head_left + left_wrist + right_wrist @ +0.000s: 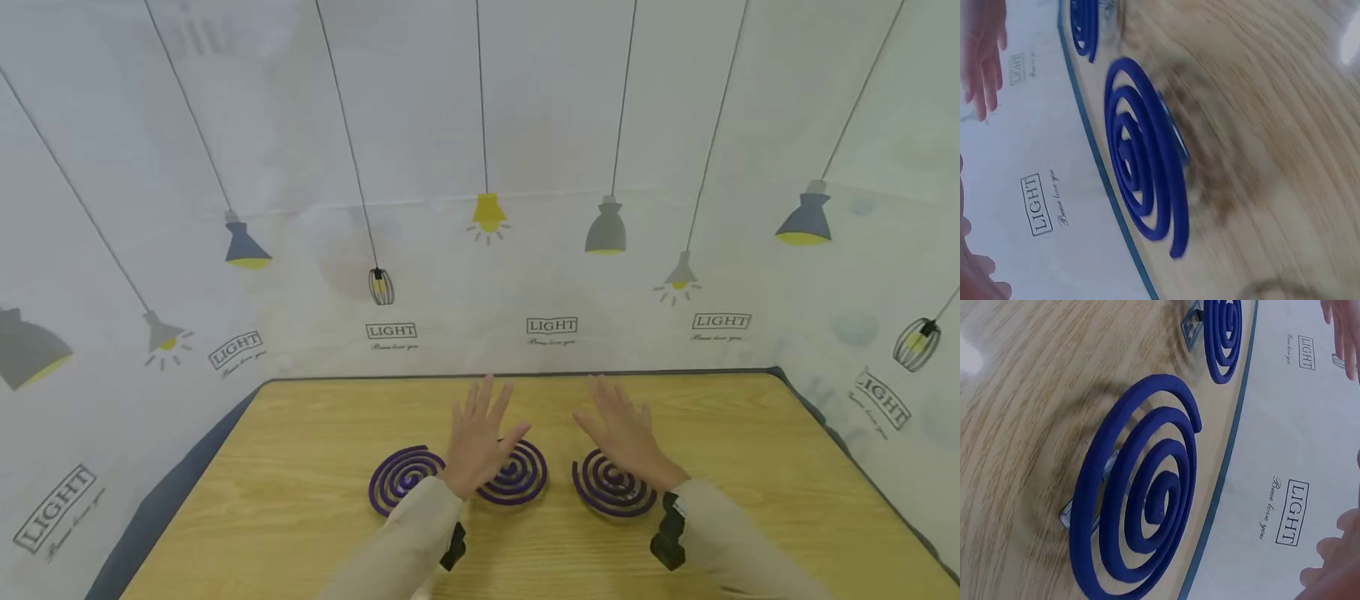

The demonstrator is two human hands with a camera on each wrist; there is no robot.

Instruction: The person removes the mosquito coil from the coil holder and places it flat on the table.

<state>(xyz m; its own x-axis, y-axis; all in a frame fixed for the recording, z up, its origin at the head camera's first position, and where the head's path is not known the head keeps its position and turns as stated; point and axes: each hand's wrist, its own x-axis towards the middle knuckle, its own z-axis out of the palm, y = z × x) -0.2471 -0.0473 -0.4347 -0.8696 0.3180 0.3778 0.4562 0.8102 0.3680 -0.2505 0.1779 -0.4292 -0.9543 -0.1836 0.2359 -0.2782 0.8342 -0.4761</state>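
Looking down from the head view, we see both hands spread flat, fingers straight and released, holding nothing. Our left hand (pixel 480 437) hovers low in the frame's centre, over the gap between the left coil (pixel 401 479) and the middle coil (pixel 517 473), covering part of the middle one. Our right hand (pixel 622 433) hangs just right of centre, above the far edge of the right coil (pixel 611 485). Whether either palm touches a coil, we cannot tell.

All three purple spirals lie in a row on the wooden table (pixel 750 467), well apart from its edges. In the right wrist view the nearest coil (pixel 1141 494) is raised on a small metal stand (pixel 1088 500), and another (pixel 1222 334) sits at the upper right.

We judge these coils brittle. Pressing down with a flat palm, or lifting from one outer ring, could snap a spiral. Brushing a sleeve (pixel 420 533) across could also knock a coil off its stand, since each perches on a narrow support.
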